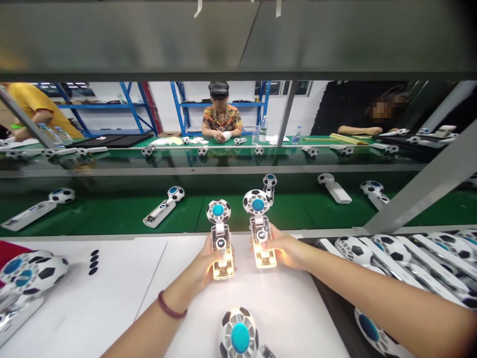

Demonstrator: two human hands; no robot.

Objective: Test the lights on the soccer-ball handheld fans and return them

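Observation:
My left hand [204, 262] is closed around the handle of a handheld fan [219, 212] with a black-and-white football-patterned head and blue centre. In my right hand [289, 248] is a matching handheld fan [258, 205], a little farther right and higher. Both are held upright side by side above the white work surface [194, 318]. Their clear handles glow with warm light, and each has a small round lit display; my thumbs rest on the handle fronts. Nearest to me, another football-patterned fan [239, 334] is cut off by the bottom edge of the view.
A green conveyor belt [112, 219] carries several fans beyond the surface. At right, a dark tray [330, 308] holds rows of fans. More fans [37, 273] and black oval pieces [94, 262] lie left. A slanted metal post [421, 179] stands right. People sit across the line.

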